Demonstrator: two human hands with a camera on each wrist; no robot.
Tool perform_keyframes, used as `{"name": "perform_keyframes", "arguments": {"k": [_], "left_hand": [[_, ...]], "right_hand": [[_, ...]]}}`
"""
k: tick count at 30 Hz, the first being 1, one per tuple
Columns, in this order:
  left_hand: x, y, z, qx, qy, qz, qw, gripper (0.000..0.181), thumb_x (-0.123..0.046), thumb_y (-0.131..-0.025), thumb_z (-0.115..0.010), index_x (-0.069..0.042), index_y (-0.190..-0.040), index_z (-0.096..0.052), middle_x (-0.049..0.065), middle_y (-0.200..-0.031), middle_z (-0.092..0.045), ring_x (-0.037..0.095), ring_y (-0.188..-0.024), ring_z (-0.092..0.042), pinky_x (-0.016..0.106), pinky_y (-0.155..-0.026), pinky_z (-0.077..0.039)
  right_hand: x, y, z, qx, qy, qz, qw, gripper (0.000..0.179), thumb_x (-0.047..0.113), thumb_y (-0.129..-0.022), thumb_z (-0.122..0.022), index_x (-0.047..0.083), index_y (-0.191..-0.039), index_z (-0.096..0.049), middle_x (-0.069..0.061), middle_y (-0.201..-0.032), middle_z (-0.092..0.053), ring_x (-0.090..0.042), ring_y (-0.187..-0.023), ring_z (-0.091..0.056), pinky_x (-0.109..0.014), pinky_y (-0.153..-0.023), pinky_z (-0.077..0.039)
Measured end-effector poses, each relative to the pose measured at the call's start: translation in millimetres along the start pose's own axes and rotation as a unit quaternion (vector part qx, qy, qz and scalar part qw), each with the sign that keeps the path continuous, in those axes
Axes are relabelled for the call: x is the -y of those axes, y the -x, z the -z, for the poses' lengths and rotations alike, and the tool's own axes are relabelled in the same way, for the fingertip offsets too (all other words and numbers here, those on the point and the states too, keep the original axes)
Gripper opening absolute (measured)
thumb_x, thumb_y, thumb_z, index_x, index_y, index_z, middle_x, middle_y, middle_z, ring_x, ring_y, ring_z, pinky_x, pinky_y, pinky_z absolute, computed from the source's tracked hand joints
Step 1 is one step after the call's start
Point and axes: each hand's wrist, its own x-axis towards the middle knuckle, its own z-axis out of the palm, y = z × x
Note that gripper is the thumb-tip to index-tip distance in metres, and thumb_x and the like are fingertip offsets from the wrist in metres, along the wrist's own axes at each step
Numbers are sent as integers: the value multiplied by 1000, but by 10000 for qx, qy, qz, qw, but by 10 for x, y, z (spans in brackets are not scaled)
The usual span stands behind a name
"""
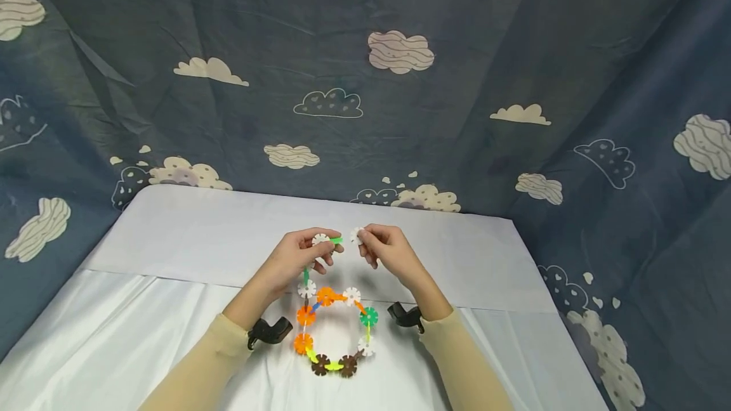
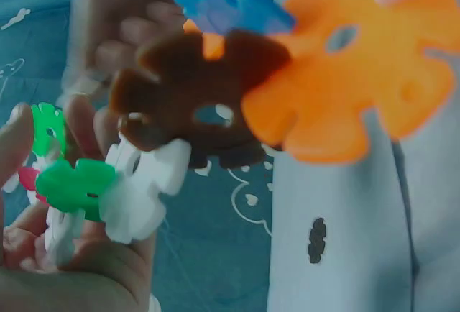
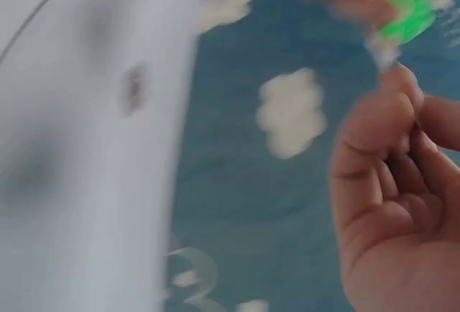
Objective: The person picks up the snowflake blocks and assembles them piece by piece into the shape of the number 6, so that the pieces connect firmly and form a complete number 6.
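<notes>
My left hand (image 1: pixel 297 252) holds the top of a chain of notched snowflake discs, with a white disc (image 1: pixel 321 239) and a green disc (image 1: pixel 337 240) at its fingers. From there the chain hangs down into a ring of linked discs, among them an orange disc (image 1: pixel 303 343), a green one (image 1: pixel 368 316) and a brown one (image 1: pixel 348 366). Between its thumb and fingertips, my right hand (image 1: pixel 391 251) pinches a loose white disc (image 1: pixel 355 236), a small gap away from the green one. In the left wrist view, a brown disc (image 2: pixel 172 103) and an orange disc (image 2: pixel 345 60) loom close to the camera.
A white cloth (image 1: pixel 188 335) covers the table. Behind it hangs a dark blue curtain (image 1: pixel 320 37) printed with clouds. Black wrist mounts sit on the left wrist (image 1: pixel 270 331) and the right wrist (image 1: pixel 407 315).
</notes>
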Motion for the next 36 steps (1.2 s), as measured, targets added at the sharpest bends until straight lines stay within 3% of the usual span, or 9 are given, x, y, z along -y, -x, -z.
{"name": "perform_keyframes", "arguments": {"k": [3, 7, 14, 22, 26, 29, 31, 33, 36], "left_hand": [[-71, 50, 2, 29, -158, -96, 9998, 31, -29, -102, -73, -22, -133, -73, 7, -110, -80, 30, -89, -71, 40, -83, -65], [-145, 115, -16, 97, -357, -266, 9990, 33, -29, -100, -75, -22, -133, -73, 9, -100, -77, 30, -87, -73, 49, -88, -64], [-198, 174, -44, 52, -592, -401, 9974, 29, -29, -99, -77, -27, -128, -74, 7, -93, -74, 31, -86, -72, 41, -84, -62], [-172, 145, -86, -226, -447, -307, 9983, 28, -25, -97, -78, -22, -126, -76, 12, -92, -78, 23, -86, -77, 35, -87, -60], [-153, 88, -70, -197, -432, -246, 9986, 29, -27, -99, -76, -20, -127, -75, 14, -96, -78, 24, -86, -77, 42, -90, -63], [-114, 22, 12, -87, -395, -260, 9988, 31, -28, -104, -71, -16, -132, -71, 11, -102, -77, 28, -89, -75, 44, -88, -65], [-56, -14, 103, -84, -334, -252, 9991, 34, -28, -106, -67, -12, -136, -67, 11, -107, -75, 27, -90, -72, 41, -83, -65], [14, -38, 197, -141, -296, -227, 9992, 36, -28, -107, -65, -8, -138, -63, 15, -111, -73, 27, -90, -71, 37, -79, -64], [85, -59, 260, -299, -336, -146, 9989, 38, -30, -105, -68, -9, -136, -62, 15, -110, -71, 27, -89, -71, 34, -73, -63]], "right_hand": [[269, 128, 15, -55, 239, 578, 9980, 27, 24, -110, -60, 7, -92, -71, -6, -75, -63, -16, -60, -54, -28, -55, -50], [436, 236, 23, -169, 928, 1072, 9897, 23, 19, -108, -63, 10, -89, -73, -4, -74, -66, -14, -58, -56, -26, -55, -52], [462, 272, -7, -89, 965, 1340, 9862, 22, 15, -108, -63, 9, -89, -74, -7, -75, -67, -11, -59, -57, -26, -56, -53], [407, 241, -153, -510, 1117, 1910, 9739, 25, 13, -107, -64, 9, -85, -73, -8, -66, -65, -6, -52, -53, -24, -49, -50], [339, 170, -160, -460, 1039, 1630, 9801, 29, 17, -110, -60, 5, -87, -73, -13, -68, -66, -8, -52, -53, -25, -49, -49], [230, -33, -96, -166, 860, 940, 9917, 38, 27, -114, -52, 0, -98, -75, -15, -73, -68, -12, -55, -55, -28, -51, -51], [114, -241, -80, 96, 1174, 379, 9923, 40, 33, -114, -50, 1, -109, -75, -17, -79, -71, -14, -56, -56, -28, -52, -51], [-8, -456, -125, 457, 1984, -86, 9790, 39, 37, -112, -54, 5, -121, -74, -14, -84, -75, -16, -59, -61, -30, -56, -52], [-176, -680, -305, 928, 3592, -454, 9275, 37, 42, -105, -65, 11, -121, -75, -11, -95, -79, -16, -70, -66, -32, -66, -55]]}}
